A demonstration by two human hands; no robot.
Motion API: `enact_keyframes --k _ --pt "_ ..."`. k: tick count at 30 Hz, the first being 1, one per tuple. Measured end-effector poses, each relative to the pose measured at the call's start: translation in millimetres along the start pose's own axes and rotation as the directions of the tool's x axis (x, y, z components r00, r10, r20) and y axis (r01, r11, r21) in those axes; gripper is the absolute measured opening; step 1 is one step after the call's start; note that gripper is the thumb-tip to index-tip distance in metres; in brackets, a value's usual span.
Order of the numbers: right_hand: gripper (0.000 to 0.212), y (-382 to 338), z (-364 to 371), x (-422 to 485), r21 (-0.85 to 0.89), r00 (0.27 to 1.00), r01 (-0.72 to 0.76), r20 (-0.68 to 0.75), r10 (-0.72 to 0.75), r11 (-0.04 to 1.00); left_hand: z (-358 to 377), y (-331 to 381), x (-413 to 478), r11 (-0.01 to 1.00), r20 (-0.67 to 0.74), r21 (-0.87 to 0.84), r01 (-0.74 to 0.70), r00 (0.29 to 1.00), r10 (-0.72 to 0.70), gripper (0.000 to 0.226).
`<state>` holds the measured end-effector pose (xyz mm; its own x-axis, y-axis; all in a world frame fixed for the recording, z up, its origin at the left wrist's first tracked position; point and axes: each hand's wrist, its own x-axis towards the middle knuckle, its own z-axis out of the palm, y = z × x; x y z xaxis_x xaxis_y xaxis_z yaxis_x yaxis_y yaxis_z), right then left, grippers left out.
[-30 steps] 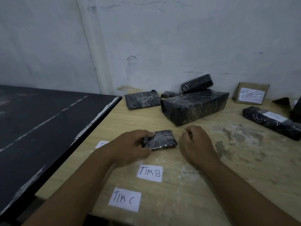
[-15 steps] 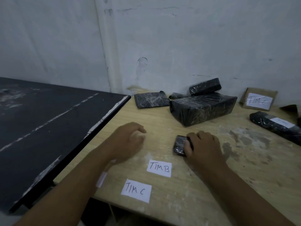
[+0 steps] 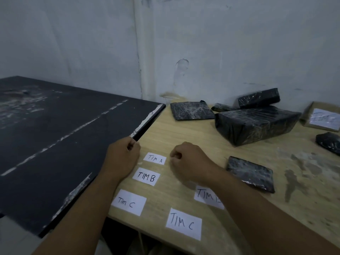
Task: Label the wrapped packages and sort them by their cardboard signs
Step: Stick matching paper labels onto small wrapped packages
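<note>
Both hands rest on the wooden table (image 3: 185,133) near the middle of the frame, apart from each other, with the "TIM A" label (image 3: 155,159) lying between them. The left hand (image 3: 122,155) sits at the table's left edge beside the corner of the black table (image 3: 55,137). Its fingers are curled in and nothing shows in them. The right hand (image 3: 186,160) is knuckles-up with its fingers also curled under, just right of the "TIM A" label. Whether it touches the paper I cannot tell.

Below "TIM A" lie the "TIM B" label (image 3: 146,176) and the "Tim C" label (image 3: 128,202) in a column running towards the lower left. Each has its long axis roughly left to right, dipping slightly rightward, and its writing is upright to the viewer. A second "TIM B" label (image 3: 207,196) is partly covered by the right forearm, and a larger "TIM C" label (image 3: 184,223) lies at lower centre.

The small flat package (image 3: 251,174) lies flat just right of the right forearm, its long axis running from upper left to lower right.

In the upper right, the large package (image 3: 255,124) lies lengthwise left to right. A smaller package (image 3: 258,98) shows just above it in the frame, and a flat square package (image 3: 191,110) lies to its left. The cardboard sign (image 3: 321,116) stands at the right edge, its writing blurred.
</note>
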<state>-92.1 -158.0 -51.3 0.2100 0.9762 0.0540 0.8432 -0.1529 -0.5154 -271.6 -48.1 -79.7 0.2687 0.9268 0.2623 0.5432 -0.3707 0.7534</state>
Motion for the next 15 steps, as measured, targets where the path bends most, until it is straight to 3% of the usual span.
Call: enact_keyframes --k 6,15 --pt "0.019 -13.9 5.2 20.6 0.051 0.988 -0.151 0.029 0.149 0.987 -0.7 -4.9 5.8 0.998 -0.015 -0.053 0.020 1.000 -0.021 0.026" --pt "0.017 -32.5 0.3 34.4 -0.219 0.967 -0.174 0.146 0.209 0.960 -0.3 -5.2 5.2 0.998 -0.004 -0.054 0.010 1.000 -0.010 0.027"
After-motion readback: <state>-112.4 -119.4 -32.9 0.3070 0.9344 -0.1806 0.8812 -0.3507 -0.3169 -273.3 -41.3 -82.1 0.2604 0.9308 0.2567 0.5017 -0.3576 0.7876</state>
